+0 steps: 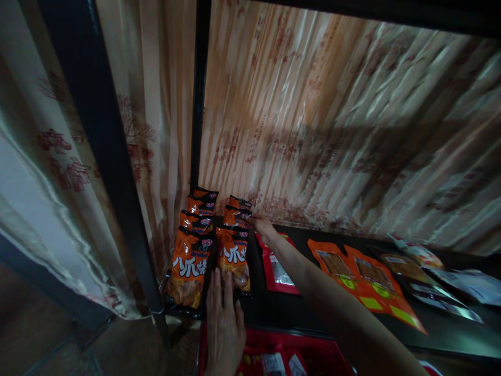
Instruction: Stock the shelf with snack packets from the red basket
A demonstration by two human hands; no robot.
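Note:
Two rows of orange-and-black snack bags stand one behind another on a dark shelf: a left-row front bag (188, 269) and a right-row front bag (234, 256) with large white characters. My left hand (225, 324) lies with fingers stretched out against the lower part of the right-row front bag. Reaching across to the back of that row, my right hand (261, 227) has its fingers at the right edge of a rear snack bag (236, 215). Its fingertips are pressed together there, partly hidden. A red packet (270, 269) lies beneath my right forearm.
Orange packets (364, 274) and several silvery and dark packages (442, 292) lie farther right on the shelf (305, 321). Below its front edge is a red basket (329, 347) holding red packets. Metal posts (129, 198) and printed curtains (313, 115) bound the left and back.

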